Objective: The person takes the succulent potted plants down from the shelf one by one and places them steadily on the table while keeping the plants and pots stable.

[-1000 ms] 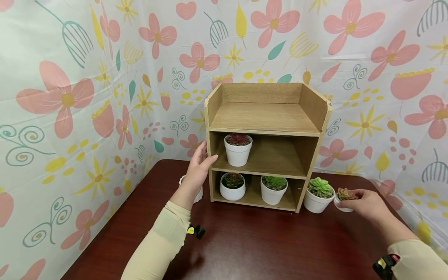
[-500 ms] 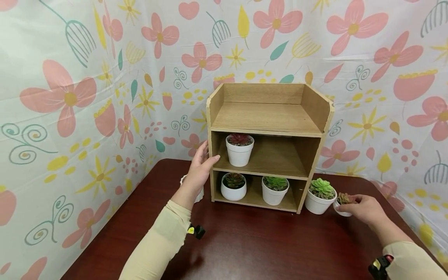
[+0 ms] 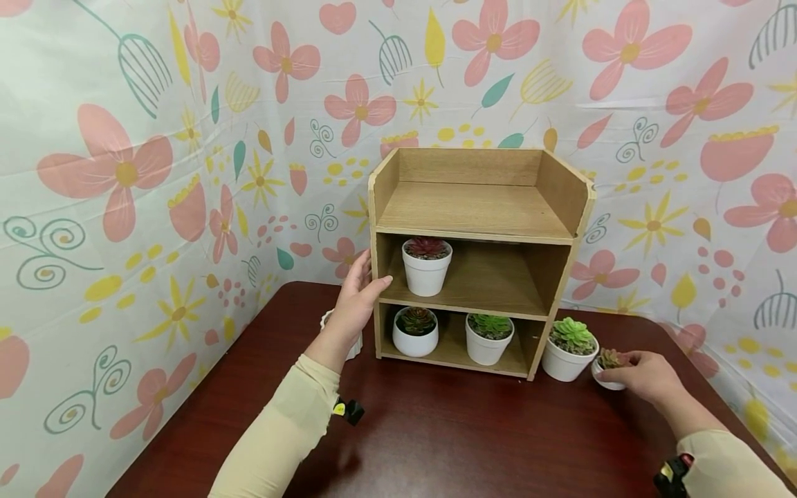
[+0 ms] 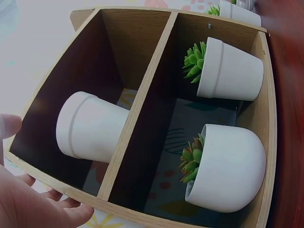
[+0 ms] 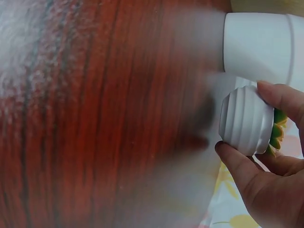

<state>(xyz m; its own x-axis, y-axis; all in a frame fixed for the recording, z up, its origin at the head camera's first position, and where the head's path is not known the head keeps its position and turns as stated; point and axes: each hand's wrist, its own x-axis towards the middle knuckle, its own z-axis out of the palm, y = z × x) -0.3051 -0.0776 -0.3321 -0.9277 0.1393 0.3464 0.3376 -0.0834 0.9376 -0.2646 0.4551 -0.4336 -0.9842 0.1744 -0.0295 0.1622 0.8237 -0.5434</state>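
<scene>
In the head view my right hand (image 3: 654, 377) holds a small white potted succulent (image 3: 611, 379) with reddish-brown leaves, at the right of the table. The right wrist view shows thumb and fingers pinching its ribbed pot (image 5: 247, 121); whether its base touches the table I cannot tell. Just left of it stands a larger white pot with a light green succulent (image 3: 569, 349). My left hand (image 3: 356, 304) rests against the left side of a wooden shelf (image 3: 476, 207), its fingers along the outer panel and the thumb by the front edge.
A dark red succulent in a white pot (image 3: 426, 268) stands on the middle tier. Below it are a rounded white pot (image 3: 415, 342) and a tapered white pot (image 3: 488, 346). A white object (image 3: 355, 346) is partly hidden behind my left forearm on the brown table (image 3: 461, 429).
My right hand has shifted slightly left with the small potted succulent, closer to the light green one. My left hand stays at the shelf's side. The view has moved slightly.
</scene>
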